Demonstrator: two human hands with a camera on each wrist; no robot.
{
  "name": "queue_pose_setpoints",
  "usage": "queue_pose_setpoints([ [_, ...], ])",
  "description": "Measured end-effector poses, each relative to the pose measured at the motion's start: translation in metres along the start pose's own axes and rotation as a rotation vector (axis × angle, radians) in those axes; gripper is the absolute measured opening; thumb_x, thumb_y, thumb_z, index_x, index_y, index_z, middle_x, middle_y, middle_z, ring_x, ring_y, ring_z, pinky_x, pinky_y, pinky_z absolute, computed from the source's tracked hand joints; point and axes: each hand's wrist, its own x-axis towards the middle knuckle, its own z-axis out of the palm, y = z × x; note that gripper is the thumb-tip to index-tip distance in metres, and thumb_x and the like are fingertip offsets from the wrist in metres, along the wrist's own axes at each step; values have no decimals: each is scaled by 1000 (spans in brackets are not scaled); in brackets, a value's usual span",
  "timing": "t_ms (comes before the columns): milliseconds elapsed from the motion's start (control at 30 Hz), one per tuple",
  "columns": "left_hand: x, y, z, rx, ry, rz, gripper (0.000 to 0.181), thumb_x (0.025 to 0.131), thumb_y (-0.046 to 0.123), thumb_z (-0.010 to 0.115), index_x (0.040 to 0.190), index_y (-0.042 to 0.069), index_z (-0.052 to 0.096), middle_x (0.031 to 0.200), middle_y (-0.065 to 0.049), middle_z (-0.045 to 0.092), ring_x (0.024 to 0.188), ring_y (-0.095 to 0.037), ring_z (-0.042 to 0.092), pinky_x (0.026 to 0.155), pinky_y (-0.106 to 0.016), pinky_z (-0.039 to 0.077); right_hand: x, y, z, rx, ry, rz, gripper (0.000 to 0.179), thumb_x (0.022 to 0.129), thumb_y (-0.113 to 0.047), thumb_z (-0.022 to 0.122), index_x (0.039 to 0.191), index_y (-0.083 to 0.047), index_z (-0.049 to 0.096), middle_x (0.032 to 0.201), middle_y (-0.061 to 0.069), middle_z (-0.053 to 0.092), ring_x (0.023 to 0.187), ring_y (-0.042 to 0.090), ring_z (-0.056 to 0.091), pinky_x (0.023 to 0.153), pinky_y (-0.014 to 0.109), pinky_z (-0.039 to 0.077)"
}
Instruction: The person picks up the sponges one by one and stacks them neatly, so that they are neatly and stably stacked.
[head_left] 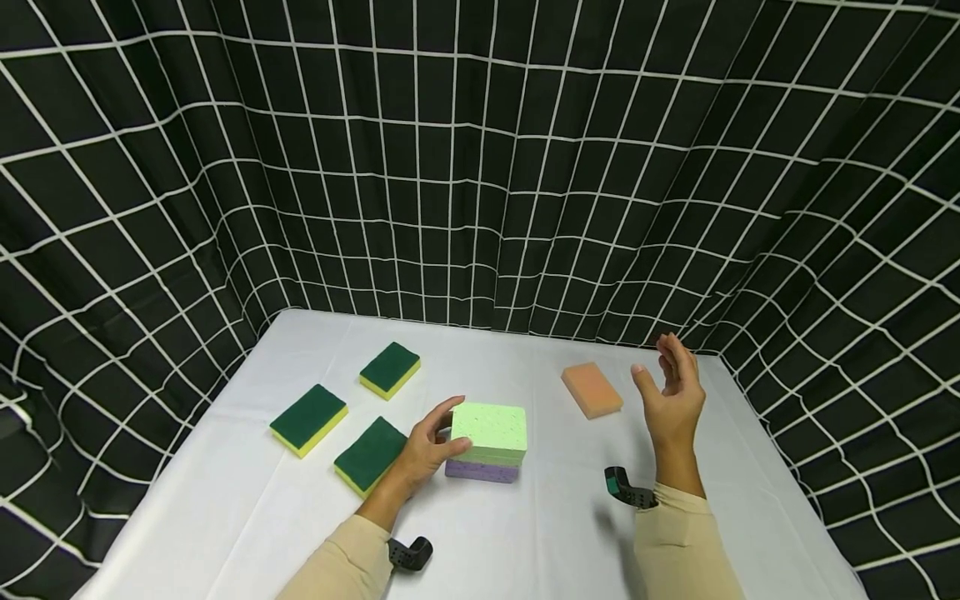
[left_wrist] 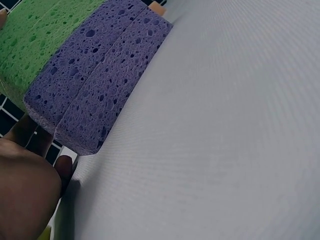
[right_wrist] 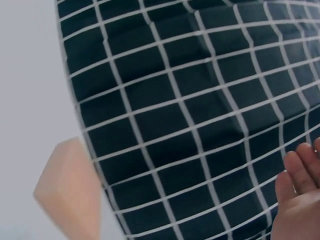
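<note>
Two light green sponges lie on two purple sponges in a stack at the middle of the table. My left hand grips the green part at its left end, thumb at the front corner and fingers at the back. The left wrist view shows the pitted sides of the purple sponges close up, with the green sponges against them. To the right, my right hand is raised with fingers apart from the thumb, holding nothing. Nearest to it is an orange sponge lying on the table.
Several yellow sponges with dark green scouring tops lie at the left: a far one, a left one and one by my left forearm. A white cloth covers the table. Black curtains with a white grid enclose it.
</note>
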Motion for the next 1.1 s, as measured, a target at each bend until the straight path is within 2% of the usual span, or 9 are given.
queue_pose_setpoints([
  [167, 1, -2, 0, 6, 5, 11, 69, 87, 0, 68, 147, -1, 34, 125, -16, 52, 113, -35, 46, 91, -42, 39, -2, 20, -5, -35, 43, 113, 56, 83, 13, 62, 136, 14, 43, 129, 31, 43, 123, 41, 41, 107, 43, 30],
  [333, 1, -3, 0, -2, 4, 13, 70, 87, 1, 68, 147, -1, 34, 125, -16, 52, 115, -37, 44, 93, -44, 37, -9, 44, -7, -108, 68, 240, 57, 83, 7, 66, 136, 12, 45, 130, 31, 44, 123, 37, 44, 106, 41, 32],
  [667, 0, -1, 1, -6, 12, -4, 69, 87, 0, 68, 147, 1, 35, 126, -16, 52, 117, -40, 43, 93, -42, 38, -28, 105, -16, -230, 97, 389, 65, 84, -9, 72, 142, 2, 44, 136, 18, 47, 129, 30, 40, 108, 35, 29],
  [900, 0, -3, 0, -4, 9, 1, 69, 87, 0, 68, 148, 1, 35, 126, -16, 52, 116, -38, 43, 91, -39, 39, -38, 124, -18, -285, 61, 488, 73, 86, -21, 73, 146, 0, 38, 141, 16, 43, 131, 29, 37, 108, 36, 27],
  [1100, 0, -2, 0, 4, -1, 0, 69, 88, 0, 67, 148, -2, 32, 126, -16, 51, 114, -38, 44, 89, -35, 42, -49, 131, -18, -267, 10, 600, 77, 87, -22, 73, 148, 3, 32, 145, 19, 39, 133, 32, 35, 109, 40, 27],
])
